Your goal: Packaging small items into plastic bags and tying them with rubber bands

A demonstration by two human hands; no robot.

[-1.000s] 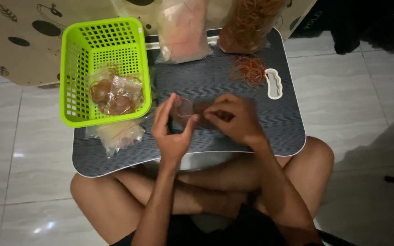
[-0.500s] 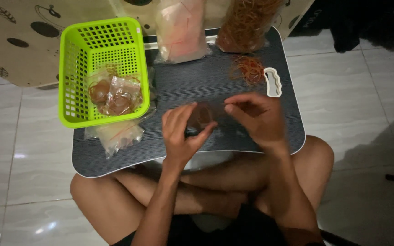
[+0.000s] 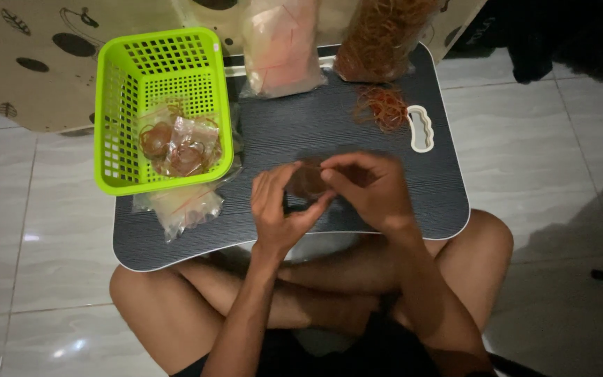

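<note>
Small brown packet (image 3: pixel 307 180) sits pinched between both hands over the middle of the dark table (image 3: pixel 329 126): left hand (image 3: pixel 277 209) cups it from below to steady it, right hand (image 3: pixel 368 188) grips its top edge with closed fingertips.

One green basket (image 3: pixel 116 105) sits on one dark lap table (image 3: pixel 357 126); two large clear bags stand behind, and two hands work.
</note>
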